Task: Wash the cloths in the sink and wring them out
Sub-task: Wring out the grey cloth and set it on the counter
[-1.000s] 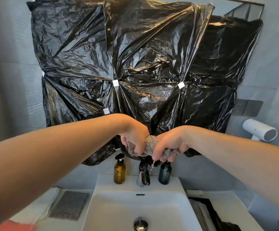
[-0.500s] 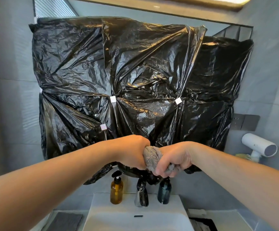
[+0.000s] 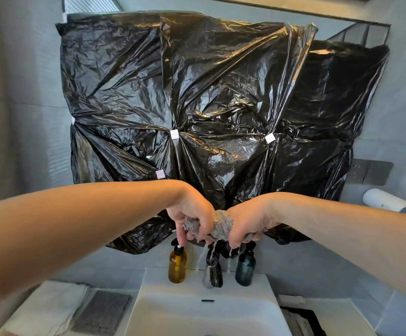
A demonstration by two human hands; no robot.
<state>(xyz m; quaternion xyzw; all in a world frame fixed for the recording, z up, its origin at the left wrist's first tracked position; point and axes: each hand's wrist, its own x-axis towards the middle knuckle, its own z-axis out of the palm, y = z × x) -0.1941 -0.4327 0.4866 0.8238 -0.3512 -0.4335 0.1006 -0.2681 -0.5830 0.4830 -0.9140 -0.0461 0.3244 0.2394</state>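
Two hands up at mid-frame, well above the sink [image 3: 148, 309], both clamped on one grey cloth [image 3: 221, 226]. Left hand [image 3: 192, 217] has its fingers curled round the cloth's left end, with one finger pointing down toward the amber bottle [image 3: 177, 266]. Right hand [image 3: 248, 224] is a tight fist round the right end, and a scrap of cloth sticks out below it. The cloth is bunched and twisted between the two fists, which nearly touch. Thin streams of water [image 3: 200, 258] fall from the cloth toward the basin.

The faucet [image 3: 213, 272] stands at the back of the sink, wrapped partly in black plastic. The amber bottle is to its left and a dark bottle [image 3: 245, 269] to its right, both upright on the sink's back ledge. A second grey cloth [image 3: 102, 314] lies flat on the counter left of the sink, just beside a folded white towel [image 3: 52, 304].

Black plastic sheet [image 3: 221, 105] covers the wall behind, taped in spots. A hair dryer [image 3: 388, 204] is on the right wall, below a grey switch plate [image 3: 371, 172]. Dark items sit on the counter right of the sink; cannot tell what they are.
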